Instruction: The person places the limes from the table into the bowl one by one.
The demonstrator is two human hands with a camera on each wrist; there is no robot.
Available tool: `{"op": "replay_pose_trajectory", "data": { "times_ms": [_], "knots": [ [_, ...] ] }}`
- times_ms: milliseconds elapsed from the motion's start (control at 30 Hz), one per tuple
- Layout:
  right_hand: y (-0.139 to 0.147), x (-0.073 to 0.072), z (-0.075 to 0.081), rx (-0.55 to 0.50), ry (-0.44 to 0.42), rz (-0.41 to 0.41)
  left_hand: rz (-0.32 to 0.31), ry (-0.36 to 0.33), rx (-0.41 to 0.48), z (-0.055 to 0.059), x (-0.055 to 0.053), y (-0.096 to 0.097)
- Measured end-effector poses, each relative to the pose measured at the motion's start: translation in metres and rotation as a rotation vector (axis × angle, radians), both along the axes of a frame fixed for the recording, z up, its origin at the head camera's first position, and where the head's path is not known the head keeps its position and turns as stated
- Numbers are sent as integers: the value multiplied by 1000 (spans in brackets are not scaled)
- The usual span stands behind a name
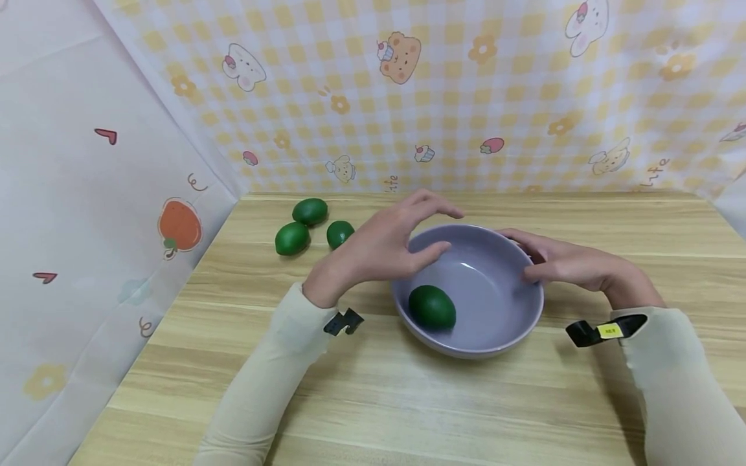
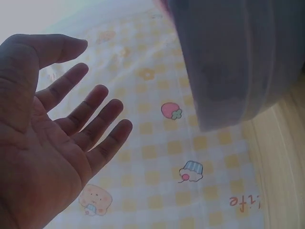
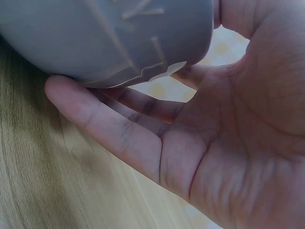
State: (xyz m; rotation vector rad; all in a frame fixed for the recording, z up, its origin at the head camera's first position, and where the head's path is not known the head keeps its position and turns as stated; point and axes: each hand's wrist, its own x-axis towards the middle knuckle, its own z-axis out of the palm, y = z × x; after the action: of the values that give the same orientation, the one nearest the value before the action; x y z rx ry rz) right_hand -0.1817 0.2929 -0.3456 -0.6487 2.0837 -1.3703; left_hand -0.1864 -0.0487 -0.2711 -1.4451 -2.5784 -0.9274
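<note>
A lavender bowl (image 1: 495, 298) stands on the wooden table in the head view, with one dark green lime (image 1: 432, 307) lying inside at its lower left. My right hand (image 1: 574, 262) grips the bowl's right rim, thumb over the inside and fingers against the outer wall. Up close in the right wrist view, those fingers (image 3: 105, 119) bear on the bowl's underside. Over the left rim hovers my left hand (image 1: 390, 243), thumb and fingers spread apart and nothing between them. In the left wrist view its palm (image 2: 52, 157) faces the camera beside the bowl's outer wall (image 2: 224, 62).
Three more limes sit grouped at the table's back left: one at the rear (image 1: 310, 211), a left one (image 1: 292, 238) and a right one (image 1: 340, 233) partly behind my left hand. A yellow checked cloth (image 1: 373, 116) hangs behind the table (image 1: 373, 401), with white patterned cloth (image 1: 105, 213) at left.
</note>
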Motion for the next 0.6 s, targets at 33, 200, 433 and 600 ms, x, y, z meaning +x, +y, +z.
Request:
{"op": "replay_pose_trajectory", "data": {
  "times_ms": [33, 200, 433, 600],
  "knots": [
    [0, 0, 0, 1, -1, -2, 7, 4, -5, 1, 0, -1],
    [0, 1, 0, 3, 4, -5, 57, 14, -47, 2, -2, -5],
    [1, 2, 0, -8, 9, 0, 115, 48, -131, 1, -6, -8],
    [-1, 2, 1, -14, 9, -3, 176, 74, -165, 1, -9, -12]
  ]
}}
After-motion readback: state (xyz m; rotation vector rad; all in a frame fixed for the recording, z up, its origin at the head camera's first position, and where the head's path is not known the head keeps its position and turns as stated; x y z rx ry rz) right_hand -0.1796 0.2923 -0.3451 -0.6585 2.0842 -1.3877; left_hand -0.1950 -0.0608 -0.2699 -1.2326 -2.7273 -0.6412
